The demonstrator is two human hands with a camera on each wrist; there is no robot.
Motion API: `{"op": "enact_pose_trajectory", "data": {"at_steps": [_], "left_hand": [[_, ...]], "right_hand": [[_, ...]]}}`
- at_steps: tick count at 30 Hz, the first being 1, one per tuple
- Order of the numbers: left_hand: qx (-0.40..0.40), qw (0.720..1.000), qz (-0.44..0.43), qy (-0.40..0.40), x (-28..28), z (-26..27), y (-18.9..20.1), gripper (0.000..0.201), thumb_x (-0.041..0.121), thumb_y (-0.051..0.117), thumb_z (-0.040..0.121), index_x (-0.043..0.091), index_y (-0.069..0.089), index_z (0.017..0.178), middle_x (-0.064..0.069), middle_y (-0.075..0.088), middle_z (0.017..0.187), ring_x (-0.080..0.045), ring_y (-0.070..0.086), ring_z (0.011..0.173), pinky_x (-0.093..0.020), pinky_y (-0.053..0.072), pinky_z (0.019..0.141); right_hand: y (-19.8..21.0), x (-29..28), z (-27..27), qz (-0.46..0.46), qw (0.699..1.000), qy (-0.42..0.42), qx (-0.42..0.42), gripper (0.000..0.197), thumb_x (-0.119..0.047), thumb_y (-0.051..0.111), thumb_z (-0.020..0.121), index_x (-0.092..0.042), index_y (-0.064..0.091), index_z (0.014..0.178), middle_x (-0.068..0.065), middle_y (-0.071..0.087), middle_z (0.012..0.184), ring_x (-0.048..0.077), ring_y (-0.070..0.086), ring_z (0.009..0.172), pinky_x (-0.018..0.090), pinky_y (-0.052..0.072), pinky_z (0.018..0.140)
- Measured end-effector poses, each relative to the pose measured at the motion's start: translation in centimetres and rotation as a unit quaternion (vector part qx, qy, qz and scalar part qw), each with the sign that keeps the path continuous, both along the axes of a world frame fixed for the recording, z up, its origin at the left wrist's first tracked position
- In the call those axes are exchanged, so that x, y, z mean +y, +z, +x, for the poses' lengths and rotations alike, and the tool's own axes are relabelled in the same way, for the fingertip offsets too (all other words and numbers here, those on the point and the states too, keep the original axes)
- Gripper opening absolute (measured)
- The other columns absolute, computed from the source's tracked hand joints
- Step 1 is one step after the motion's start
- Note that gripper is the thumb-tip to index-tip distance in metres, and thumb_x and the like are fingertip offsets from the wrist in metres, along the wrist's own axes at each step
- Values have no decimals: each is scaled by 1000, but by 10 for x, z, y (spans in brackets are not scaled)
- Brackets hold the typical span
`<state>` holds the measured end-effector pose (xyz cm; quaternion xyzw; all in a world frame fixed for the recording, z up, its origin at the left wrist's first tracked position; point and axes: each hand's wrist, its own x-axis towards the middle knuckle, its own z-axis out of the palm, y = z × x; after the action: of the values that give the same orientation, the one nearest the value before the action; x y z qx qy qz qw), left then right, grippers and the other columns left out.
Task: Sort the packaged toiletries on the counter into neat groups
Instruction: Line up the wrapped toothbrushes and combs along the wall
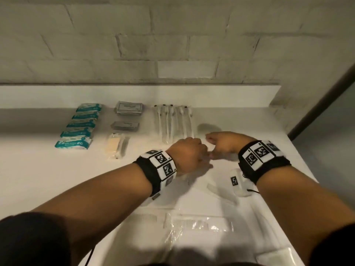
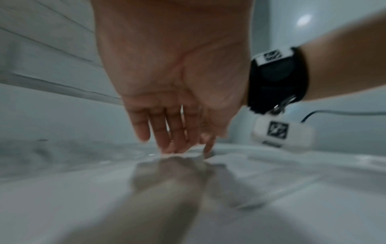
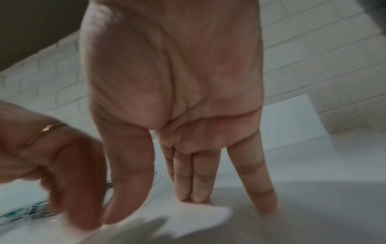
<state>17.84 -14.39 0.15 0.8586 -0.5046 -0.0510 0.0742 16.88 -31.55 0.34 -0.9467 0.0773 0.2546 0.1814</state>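
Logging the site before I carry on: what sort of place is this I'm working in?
Probably a hotel or guest bathroom vanity: a white counter against a pale brick-pattern wall, with teal soap-like packets and wrapped toothbrushes laid in rows.

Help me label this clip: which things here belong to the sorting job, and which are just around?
Job:
teal packets
grey sachets
toothbrushes
yellow pack
clear comb bags
left hand
right hand
counter

Around:
brick wall
wristbands
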Motion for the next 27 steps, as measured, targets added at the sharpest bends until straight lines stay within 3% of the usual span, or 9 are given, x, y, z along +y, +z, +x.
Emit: {"op": "enact_pose_trajectory", "data": {"at_steps": [2,3,6,9,12,16,20,24,27], "left_hand": [[82,991,104,20,-8,-25,0,48,61,55,82,22,57,110,-2,60,104,-23,56,95,-39,49,83],[97,985,141,32,-11,-34,-2,53,62,60,78,23,54,113,-1,58,106,-23,55,96,-37,49,81],[74,978,187,49,-14,-50,-10,57,46,72,75,18,50,119,-2,57,108,-23,56,96,-31,42,72],[137,973,164,91,-4,-55,-5,40,35,71,80,16,55,111,1,58,96,-21,55,88,-26,39,72],[133,970,155,129,16,-71,1,35,41,67,82,14,63,104,1,59,88,-20,56,80,-25,41,68],[87,964,145,206,32,-73,-8,57,43,73,77,14,51,121,-7,56,114,-27,59,101,-35,49,81],[107,948,177,242,45,-64,-3,64,41,74,78,11,47,127,-7,59,123,-28,58,109,-36,49,88],[123,938,228,232,68,-70,0,58,44,64,84,13,51,131,-9,60,114,-27,58,104,-32,46,85],[125,934,236,237,77,-73,-8,59,42,58,87,19,46,140,-8,61,124,-26,56,115,-28,41,88]], "right_hand": [[1,-2,-23,13,1000,-9,15,109,-60,72,59,-14,29,148,-7,39,149,15,40,137,34,32,114],[1,-3,-34,7,1000,-8,17,106,-61,69,62,-16,28,149,-7,37,151,13,38,138,33,32,114],[1,-7,-75,-20,1000,-7,11,74,-40,63,85,-21,29,149,-8,41,150,12,42,134,28,35,109],[12,3,-116,16,998,-58,-26,50,-29,68,85,-24,50,132,-7,58,123,15,60,100,20,48,73],[23,41,-158,-29,992,15,-123,28,-31,71,81,-23,62,107,-3,61,109,15,60,87,29,51,73],[12,90,-179,-17,988,136,-71,43,-35,76,73,-35,60,113,-9,57,112,13,56,96,30,49,81],[3,98,-174,-86,985,140,-60,47,-22,72,81,-21,50,123,3,58,114,22,58,98,30,43,73],[1,102,-171,-109,983,147,-19,26,-22,66,85,-13,57,107,5,63,104,21,55,83,27,39,63],[1,90,-174,-100,982,158,-31,14,-5,52,84,-14,46,92,0,51,86,21,46,79,21,29,51]]}}
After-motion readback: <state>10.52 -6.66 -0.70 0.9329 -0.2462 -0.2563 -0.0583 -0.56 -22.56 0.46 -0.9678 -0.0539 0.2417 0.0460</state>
